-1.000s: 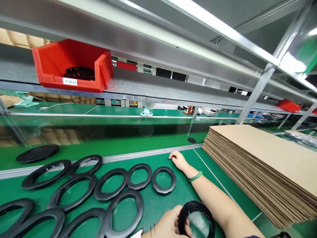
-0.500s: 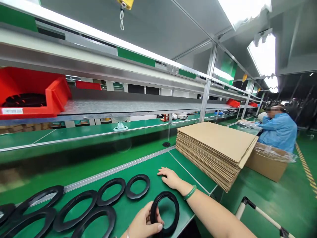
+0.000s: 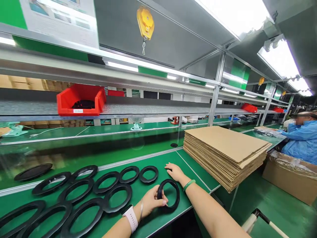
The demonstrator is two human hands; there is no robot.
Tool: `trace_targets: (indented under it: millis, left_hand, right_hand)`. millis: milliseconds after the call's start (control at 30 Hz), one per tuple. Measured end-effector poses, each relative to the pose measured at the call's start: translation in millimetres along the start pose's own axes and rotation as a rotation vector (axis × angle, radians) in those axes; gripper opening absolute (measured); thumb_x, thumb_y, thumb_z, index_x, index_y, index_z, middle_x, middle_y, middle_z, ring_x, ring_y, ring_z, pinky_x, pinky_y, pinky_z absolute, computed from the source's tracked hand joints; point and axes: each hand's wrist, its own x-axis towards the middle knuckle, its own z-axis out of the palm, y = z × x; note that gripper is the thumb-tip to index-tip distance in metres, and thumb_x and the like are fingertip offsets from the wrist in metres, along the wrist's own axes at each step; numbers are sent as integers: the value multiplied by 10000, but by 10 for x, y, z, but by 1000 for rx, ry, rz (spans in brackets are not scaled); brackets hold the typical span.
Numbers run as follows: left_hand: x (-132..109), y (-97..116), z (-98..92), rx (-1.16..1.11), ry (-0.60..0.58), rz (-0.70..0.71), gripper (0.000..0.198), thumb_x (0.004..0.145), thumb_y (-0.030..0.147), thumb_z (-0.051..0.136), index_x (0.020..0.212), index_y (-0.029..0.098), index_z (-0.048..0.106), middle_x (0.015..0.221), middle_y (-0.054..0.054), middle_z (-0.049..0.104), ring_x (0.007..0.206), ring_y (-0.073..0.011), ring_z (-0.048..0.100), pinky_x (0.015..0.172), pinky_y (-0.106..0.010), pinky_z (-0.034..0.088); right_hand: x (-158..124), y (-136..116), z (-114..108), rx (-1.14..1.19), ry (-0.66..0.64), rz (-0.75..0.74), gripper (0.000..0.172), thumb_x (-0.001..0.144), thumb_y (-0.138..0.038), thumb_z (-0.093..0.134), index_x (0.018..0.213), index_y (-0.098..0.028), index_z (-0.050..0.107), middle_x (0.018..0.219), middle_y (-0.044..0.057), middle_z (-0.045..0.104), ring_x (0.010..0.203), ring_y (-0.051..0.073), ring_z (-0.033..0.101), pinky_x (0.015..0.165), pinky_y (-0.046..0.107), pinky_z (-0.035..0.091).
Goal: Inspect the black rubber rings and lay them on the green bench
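Observation:
My left hand [image 3: 151, 201] grips a black ring [image 3: 177, 197], thumb in front and fingers behind, near the front edge of the green table. It looks thick, as if several rings were stacked; I cannot tell how many. My right hand [image 3: 174, 172] lies palm down on the table behind it, fingers stretched out and holding nothing. Left of my right hand, a flat black ring [image 3: 141, 175] lies on the table. Several more black rings, among them a larger ring [image 3: 100, 211], spread out to the left, some overlapping.
A tall stack of cardboard sheets [image 3: 228, 142] stands to the right. Above the table, a shelf carries a red bin [image 3: 91, 107] with black parts. A yellow tool balancer [image 3: 145, 23] hangs overhead. Far right, a person in blue [image 3: 303, 138] sits behind a cardboard box [image 3: 289, 180].
The view has swung left and tilted up, bringing more rings and the whole red bin into sight. My left hand still holds the ring; my right hand stays on the table.

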Motion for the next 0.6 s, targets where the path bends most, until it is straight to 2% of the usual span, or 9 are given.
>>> trace_targets:
  millis: [200, 367, 500, 600]
  left_hand:
    - [-43, 43, 70, 16, 41, 16, 532, 584, 369, 886, 881, 181, 487, 889, -78, 743, 789, -201, 663, 761, -334, 464]
    - [-172, 102, 102, 23, 59, -33, 548, 555, 246, 887, 950, 159, 517, 930, -89, 749, 832, -206, 671, 786, -337, 475]
    - [-238, 148, 122, 42, 54, -90, 523, 581, 224, 858, 958, 167, 500, 920, -70, 748, 823, -189, 664, 769, -317, 475]
    - [-195, 156, 88, 40, -2, -146, 502, 586, 228, 857, 917, 169, 485, 923, -70, 744, 780, -160, 649, 714, -279, 466]
  right_hand:
    - [13, 7, -4, -64, -20, -28, 403, 893, -202, 509, 1250, -160, 692, 1366, 96, 577, 1361, 249, 451, 1182, 421, 326]
    - [118, 110, -34, -77, -63, -44, 385, 892, -225, 558, 1251, -184, 693, 1388, 97, 559, 1346, 234, 464, 1186, 393, 305]
    - [296, 259, -70, -50, -32, 44, 396, 882, -292, 651, 1264, -191, 685, 1424, 129, 517, 1382, 277, 415, 1188, 445, 283]
    - [495, 412, -106, -18, 5, 109, 434, 837, -304, 742, 1255, -202, 686, 1436, 134, 504, 1385, 302, 406, 1178, 473, 295]
